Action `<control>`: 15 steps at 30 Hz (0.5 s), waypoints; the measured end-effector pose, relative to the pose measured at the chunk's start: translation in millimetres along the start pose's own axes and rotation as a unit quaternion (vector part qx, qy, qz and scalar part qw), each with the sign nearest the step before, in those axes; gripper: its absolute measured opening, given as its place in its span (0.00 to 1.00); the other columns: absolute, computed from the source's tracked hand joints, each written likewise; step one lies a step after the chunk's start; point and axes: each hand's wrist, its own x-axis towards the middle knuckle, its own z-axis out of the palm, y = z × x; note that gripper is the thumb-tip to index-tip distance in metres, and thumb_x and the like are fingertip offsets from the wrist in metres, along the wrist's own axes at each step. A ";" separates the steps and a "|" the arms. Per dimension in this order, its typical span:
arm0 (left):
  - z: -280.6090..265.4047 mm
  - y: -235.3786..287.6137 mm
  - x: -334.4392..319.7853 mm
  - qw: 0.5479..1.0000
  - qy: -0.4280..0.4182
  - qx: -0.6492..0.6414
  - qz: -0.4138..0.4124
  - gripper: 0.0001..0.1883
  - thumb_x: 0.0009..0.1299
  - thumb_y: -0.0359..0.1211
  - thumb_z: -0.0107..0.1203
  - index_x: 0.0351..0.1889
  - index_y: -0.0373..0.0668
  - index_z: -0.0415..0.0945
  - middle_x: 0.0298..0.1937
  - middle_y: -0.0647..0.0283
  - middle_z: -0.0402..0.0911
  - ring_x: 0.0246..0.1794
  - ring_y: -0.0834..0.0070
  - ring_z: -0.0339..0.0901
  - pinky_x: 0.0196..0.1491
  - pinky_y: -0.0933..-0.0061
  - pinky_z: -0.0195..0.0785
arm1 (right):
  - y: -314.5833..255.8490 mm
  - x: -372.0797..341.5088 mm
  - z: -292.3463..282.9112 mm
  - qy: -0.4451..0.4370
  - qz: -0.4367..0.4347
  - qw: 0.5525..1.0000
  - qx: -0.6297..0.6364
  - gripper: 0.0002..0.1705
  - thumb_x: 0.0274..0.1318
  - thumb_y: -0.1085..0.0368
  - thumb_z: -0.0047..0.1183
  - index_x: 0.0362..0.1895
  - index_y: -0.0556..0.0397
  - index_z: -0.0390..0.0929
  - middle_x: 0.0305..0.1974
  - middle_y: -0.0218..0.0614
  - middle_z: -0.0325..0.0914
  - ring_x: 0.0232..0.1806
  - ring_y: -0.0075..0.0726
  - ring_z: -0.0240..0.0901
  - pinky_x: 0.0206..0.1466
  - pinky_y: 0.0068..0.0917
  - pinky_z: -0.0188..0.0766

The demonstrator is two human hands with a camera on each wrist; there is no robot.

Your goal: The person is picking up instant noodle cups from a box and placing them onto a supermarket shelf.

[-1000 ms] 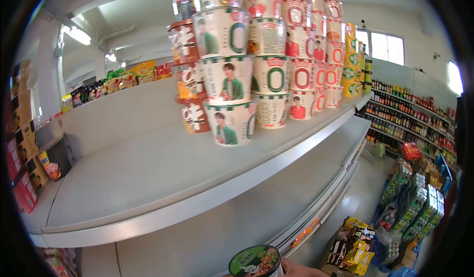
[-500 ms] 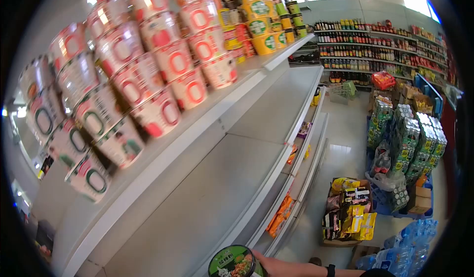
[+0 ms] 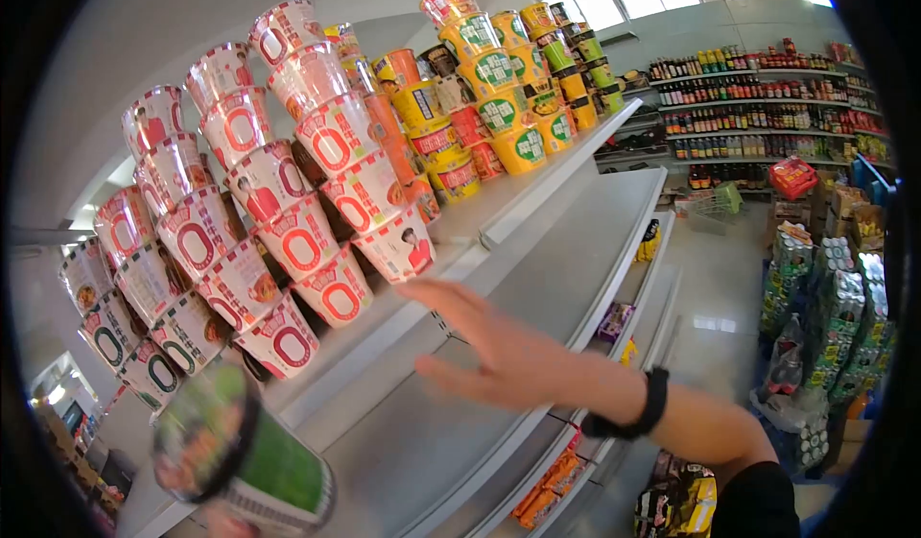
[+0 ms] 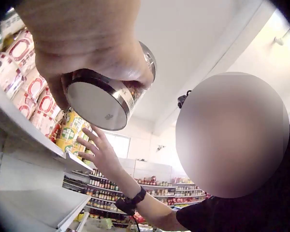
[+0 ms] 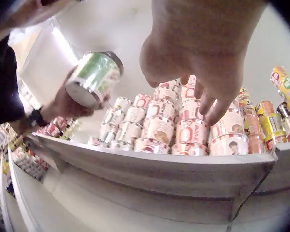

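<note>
My left hand (image 4: 94, 43) grips a green instant noodle cup (image 3: 278, 466) with a dark-rimmed picture lid. In the head view the cup is tilted and blurred at the lower left, with most of that hand hidden. Its white base shows in the left wrist view. My right hand (image 3: 489, 356), fingers spread and holding nothing, is raised before the shelf edge. In the head view its fingertips come right up to the bottom of a white-and-red noodle cup (image 3: 395, 245). That cup stands at the front of the stacked noodle cups (image 5: 157, 128).
Yellow noodle cups (image 3: 519, 151) are stacked farther along the upper shelf (image 3: 537, 192). A lower shelf (image 3: 566, 240) runs beneath, with orange packets (image 3: 549, 490) below. On the floor at the right stand shrink-wrapped drink packs (image 3: 835, 322) and a box of yellow-and-black bags (image 3: 676, 500).
The green noodle cup has passed from my right hand to my left and moved left. My right hand has risen toward the stacks with its fingers spread. The head view has swung right.
</note>
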 end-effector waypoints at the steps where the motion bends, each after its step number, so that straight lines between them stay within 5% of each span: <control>1: -3.2 11.0 26.9 0.999 0.015 0.013 0.040 0.30 0.73 0.45 0.61 0.68 0.41 0.69 0.64 0.58 0.79 0.63 0.62 0.77 0.65 0.60 0.70 | 14.9 20.7 -5.8 0.011 0.005 0.999 -0.049 0.37 0.71 0.50 0.53 0.76 0.52 0.57 0.74 0.53 0.60 0.71 0.59 0.64 0.75 0.47 0.60; 2: -3.0 22.4 48.7 0.997 0.019 0.022 0.074 0.30 0.73 0.46 0.60 0.68 0.41 0.69 0.64 0.58 0.79 0.63 0.62 0.77 0.65 0.59 0.70 | 31.1 34.8 -7.2 0.022 0.010 0.995 -0.097 0.32 0.71 0.53 0.54 0.73 0.50 0.65 0.71 0.50 0.65 0.71 0.56 0.65 0.78 0.47 0.56; 4: 12.0 54.8 94.4 0.993 -0.033 -0.112 -0.011 0.40 0.73 0.55 0.59 0.73 0.40 0.61 0.69 0.62 0.74 0.67 0.67 0.73 0.69 0.61 0.67 | 79.9 53.6 -3.9 0.020 0.009 0.985 -0.171 0.27 0.72 0.51 0.50 0.69 0.49 0.70 0.70 0.48 0.67 0.70 0.53 0.66 0.77 0.49 0.57; 7: 59.0 86.0 153.4 0.994 -0.050 -0.090 -0.021 0.43 0.71 0.54 0.62 0.72 0.33 0.61 0.67 0.56 0.75 0.66 0.66 0.74 0.69 0.63 0.65 | 121.6 65.7 -7.6 -0.034 0.062 0.961 -0.267 0.23 0.74 0.48 0.45 0.62 0.46 0.76 0.65 0.46 0.73 0.68 0.49 0.69 0.76 0.51 0.58; 8: 63.7 84.1 163.2 0.995 -0.050 -0.091 -0.014 0.43 0.71 0.54 0.62 0.72 0.33 0.61 0.67 0.56 0.75 0.66 0.66 0.74 0.69 0.63 0.65 | 124.0 66.8 -8.1 -0.091 0.113 0.949 -0.281 0.23 0.75 0.47 0.43 0.60 0.46 0.78 0.61 0.45 0.77 0.66 0.47 0.71 0.75 0.51 0.59; 15: 113.7 58.6 220.9 0.985 -0.088 -0.115 -0.090 0.39 0.73 0.51 0.63 0.70 0.33 0.63 0.61 0.55 0.79 0.60 0.69 0.78 0.66 0.65 0.71 | 148.4 65.2 1.2 -0.019 0.049 0.950 -0.307 0.22 0.75 0.50 0.41 0.48 0.50 0.84 0.47 0.43 0.84 0.56 0.47 0.79 0.70 0.51 0.64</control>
